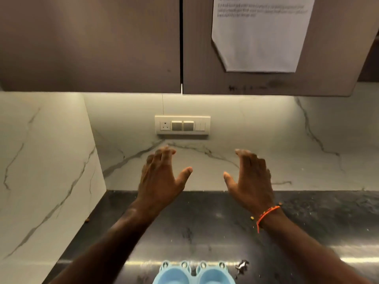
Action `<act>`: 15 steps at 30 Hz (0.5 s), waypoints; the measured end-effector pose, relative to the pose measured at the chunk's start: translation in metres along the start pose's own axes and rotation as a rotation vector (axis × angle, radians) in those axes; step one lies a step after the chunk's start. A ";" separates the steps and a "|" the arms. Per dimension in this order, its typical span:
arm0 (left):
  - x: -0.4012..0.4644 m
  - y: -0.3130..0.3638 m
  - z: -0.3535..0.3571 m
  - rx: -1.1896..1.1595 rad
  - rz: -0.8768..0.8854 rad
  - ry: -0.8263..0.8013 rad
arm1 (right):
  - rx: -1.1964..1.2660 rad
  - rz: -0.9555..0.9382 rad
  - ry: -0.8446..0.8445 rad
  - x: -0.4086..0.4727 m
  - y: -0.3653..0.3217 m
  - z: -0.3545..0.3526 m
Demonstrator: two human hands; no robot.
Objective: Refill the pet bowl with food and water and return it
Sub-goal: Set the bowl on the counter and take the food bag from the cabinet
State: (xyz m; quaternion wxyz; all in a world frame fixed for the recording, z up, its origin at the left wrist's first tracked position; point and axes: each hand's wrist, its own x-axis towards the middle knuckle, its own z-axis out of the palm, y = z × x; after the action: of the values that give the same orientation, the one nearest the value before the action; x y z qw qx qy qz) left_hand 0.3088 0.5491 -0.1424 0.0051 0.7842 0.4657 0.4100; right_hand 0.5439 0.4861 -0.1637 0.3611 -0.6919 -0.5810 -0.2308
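Observation:
A light blue double pet bowl (193, 273) with paw-shaped rims sits on the dark counter at the bottom edge of the view, only its far part showing. Both my hands are raised above the counter, well beyond the bowl, and hold nothing. My left hand (162, 177) has its fingers spread and straight, thumb out to the right. My right hand (251, 179) mirrors it, thumb out to the left, with an orange thread band on the wrist.
The dark stone counter (215, 222) runs along a marble backsplash with a switch and socket plate (182, 125). Brown upper cabinets (92, 44) hang overhead, one with a paper sheet (260, 33) taped on. A marble side wall (41, 171) closes the left.

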 end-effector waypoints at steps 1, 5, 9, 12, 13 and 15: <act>0.016 0.010 -0.011 0.023 0.065 0.054 | -0.016 -0.029 0.043 0.018 -0.003 -0.011; 0.073 0.041 -0.048 0.091 0.278 0.213 | -0.080 -0.137 0.183 0.082 -0.015 -0.052; 0.131 0.060 -0.072 0.310 0.448 0.270 | -0.166 -0.270 0.270 0.138 -0.032 -0.076; 0.167 0.064 -0.077 0.518 0.500 0.243 | -0.278 -0.335 0.215 0.172 -0.041 -0.075; 0.176 0.064 -0.076 0.575 0.505 0.232 | -0.307 -0.344 0.194 0.181 -0.043 -0.072; 0.187 0.062 -0.069 0.653 0.503 0.228 | -0.343 -0.344 0.179 0.192 -0.047 -0.066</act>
State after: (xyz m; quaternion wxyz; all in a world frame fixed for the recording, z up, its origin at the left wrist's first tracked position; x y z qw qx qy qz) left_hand 0.3519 0.6254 0.0469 -0.3951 0.7834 0.3631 0.3137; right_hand 0.5466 0.5607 0.0304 0.2438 -0.6107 -0.6084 -0.4444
